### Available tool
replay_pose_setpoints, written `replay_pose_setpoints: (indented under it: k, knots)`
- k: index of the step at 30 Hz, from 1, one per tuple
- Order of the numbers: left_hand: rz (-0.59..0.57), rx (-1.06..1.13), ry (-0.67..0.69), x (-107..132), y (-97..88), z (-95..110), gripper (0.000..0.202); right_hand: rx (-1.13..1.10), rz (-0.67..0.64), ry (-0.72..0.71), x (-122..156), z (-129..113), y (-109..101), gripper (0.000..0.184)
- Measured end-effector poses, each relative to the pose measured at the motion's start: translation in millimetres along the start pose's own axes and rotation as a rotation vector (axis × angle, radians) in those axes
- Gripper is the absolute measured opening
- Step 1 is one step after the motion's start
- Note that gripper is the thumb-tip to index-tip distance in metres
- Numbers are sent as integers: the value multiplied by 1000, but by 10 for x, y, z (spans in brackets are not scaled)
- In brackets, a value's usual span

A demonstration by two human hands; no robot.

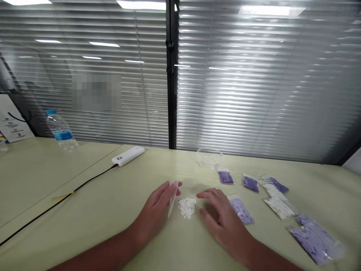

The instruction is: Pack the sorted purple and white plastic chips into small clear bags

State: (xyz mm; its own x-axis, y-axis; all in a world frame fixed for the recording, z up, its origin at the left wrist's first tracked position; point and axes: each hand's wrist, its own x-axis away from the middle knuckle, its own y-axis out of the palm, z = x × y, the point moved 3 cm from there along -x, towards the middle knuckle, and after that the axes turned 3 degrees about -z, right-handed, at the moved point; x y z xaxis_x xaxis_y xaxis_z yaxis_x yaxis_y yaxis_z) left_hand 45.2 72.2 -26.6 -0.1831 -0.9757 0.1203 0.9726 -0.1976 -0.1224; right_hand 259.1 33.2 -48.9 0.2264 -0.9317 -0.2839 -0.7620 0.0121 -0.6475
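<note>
My left hand (155, 211) rests on the pale green table (93, 210) and holds a narrow clear plastic bag (173, 198) upright against its fingers. The bag looks empty. A small heap of white flakes (187, 207) lies just to the right of that bag. My right hand (218, 218) sits palm-down on the other side of the heap, fingers spread and holding nothing. Its fingertips are close to the heap, and its outer side touches or nearly touches a bag of pale purple flakes (241, 211).
Several sealed bags of purple or white flakes (311, 239) lie to the right. Behind them stand a clear plastic bowl (209, 157), a white power bank (128, 156) with a black cable (62, 199), and a water bottle (60, 130). A glass partition with blinds (254, 75) closes off the far edge.
</note>
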Motion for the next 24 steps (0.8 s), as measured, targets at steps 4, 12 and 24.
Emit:
replay_pose_setpoints:
  k: [4, 12, 24]
  knots:
    - [-167, 9, 23, 43, 67, 6, 40, 233, -77, -95, 37, 12, 105, 59]
    - [-391, 56, -22, 162, 150, 95, 40, 381, -138, -101, 48, -3, 127, 66]
    - [-242, 303, -97, 24, 136, -55, 41, 382, -190, -148, 80, -67, 98, 74]
